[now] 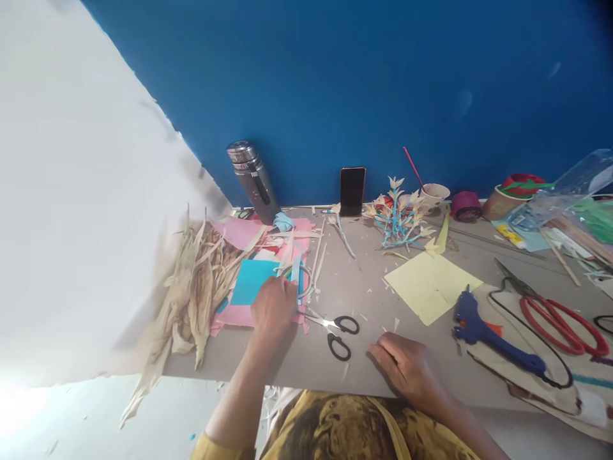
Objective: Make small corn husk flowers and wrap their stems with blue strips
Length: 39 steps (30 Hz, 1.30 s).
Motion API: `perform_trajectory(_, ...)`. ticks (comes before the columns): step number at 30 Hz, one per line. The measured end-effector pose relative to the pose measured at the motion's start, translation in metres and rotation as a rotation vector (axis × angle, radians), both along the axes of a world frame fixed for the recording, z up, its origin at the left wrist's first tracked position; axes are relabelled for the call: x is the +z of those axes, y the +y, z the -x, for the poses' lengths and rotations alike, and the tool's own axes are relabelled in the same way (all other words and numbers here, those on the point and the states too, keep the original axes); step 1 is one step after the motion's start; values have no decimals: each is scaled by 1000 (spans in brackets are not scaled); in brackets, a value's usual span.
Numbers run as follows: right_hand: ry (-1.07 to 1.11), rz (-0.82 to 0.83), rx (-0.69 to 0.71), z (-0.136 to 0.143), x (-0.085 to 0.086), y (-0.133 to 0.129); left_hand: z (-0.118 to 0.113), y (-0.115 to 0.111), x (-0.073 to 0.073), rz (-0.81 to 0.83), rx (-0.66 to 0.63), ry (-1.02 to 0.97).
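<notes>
My left hand (275,303) is closed over the right side of a blue paper sheet (251,281), on top of pink paper (234,315). Its fingertips are at a grey ring (309,281) and pale strips; what they grip is hidden. Just right of it lie black-handled scissors (330,324) with their handles apart. My right hand (405,364) rests curled on the table near its front edge, with nothing visible in it. Beyond the right hand is a yellow paper sheet (428,287). A single stem (345,235) with a pale bud lies farther back.
Dried husks (191,294) hang over the table's left edge. A flask (253,182) and a phone (352,191) stand by the blue wall. Flowers on blue stems (397,220) sit near a paper cup (435,195). To the right lie a glue gun (498,338) and red-handled scissors (555,319).
</notes>
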State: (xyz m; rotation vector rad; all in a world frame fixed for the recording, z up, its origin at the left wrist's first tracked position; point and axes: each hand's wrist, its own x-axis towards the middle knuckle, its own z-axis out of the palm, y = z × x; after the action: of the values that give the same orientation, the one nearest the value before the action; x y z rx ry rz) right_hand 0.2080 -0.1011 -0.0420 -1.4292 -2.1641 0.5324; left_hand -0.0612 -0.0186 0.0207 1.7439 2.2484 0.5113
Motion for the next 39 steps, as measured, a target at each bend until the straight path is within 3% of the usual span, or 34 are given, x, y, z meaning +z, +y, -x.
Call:
perform_trajectory(3,22,-22,0,-3,-3,-1,7,9,0,-15,24,-135)
perform_trajectory(6,51,-43,-1,-6,-6,-1,31,18,8,-162,94,-281)
perform_trajectory(9,59,-56,4,-5,-7,0,51,22,18,-296,216,-239)
perform_trajectory(12,53,-75,-10,-4,-7,1,49,19,20,-146,116,-148)
perform_trajectory(14,44,-92,-11,-3,-7,1,35,16,15,45,51,-85)
perform_trajectory(17,29,-121,-3,-2,-5,0,17,13,3,160,16,-87)
perform_trajectory(20,38,-141,1,-2,-4,-1,15,16,-4,142,-3,-226)
perform_trajectory(23,60,-140,1,-3,-3,-1,33,23,-2,25,8,-480)
perform_trajectory(26,71,-128,-6,-4,-3,-1,57,28,8,-116,200,-642)
perform_trajectory(29,84,-109,-8,-4,-3,-1,76,24,18,-280,353,-537)
perform_trajectory(32,99,-108,-6,-3,-2,0,83,12,25,-354,404,-311)
perform_trajectory(36,101,-111,-10,-3,-1,1,75,-3,28,-383,367,-114)
perform_trajectory(39,98,-108,-16,-3,-1,1,66,1,31,-352,236,-92)
